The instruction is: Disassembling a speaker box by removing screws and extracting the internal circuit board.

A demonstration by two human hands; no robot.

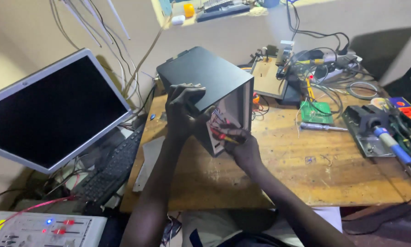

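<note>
While tipped up on one edge near the middle of the scuffed wooden worktop (278, 178), black rectangular metal enclosure (205, 87) depends wholly on left hand (182, 112), grip clamped over the upper front corner. Right hand (244, 148) at the open face, grip closed on a red-and-yellow-handled screwdriver (221, 136) aimed into the coloured internal wiring (219, 120). Risks, as judged: box rocking or dropping flat if left grip slackens; tip slipping and nicking a wire or skidding toward the left fingers, close by. Cannot tell whether powered.

Worktop cluttered: green circuit board (316, 112), blue-handled soldering iron (391, 142) on a grey metal stand (363, 130), tangled black cables (324, 55) at the rear — snag hazards if box swings right. Left of worktop: dark flat monitor with silver frame (54, 110), black keyboard (116, 167). Beige wall (242, 32) behind, dim light.
</note>
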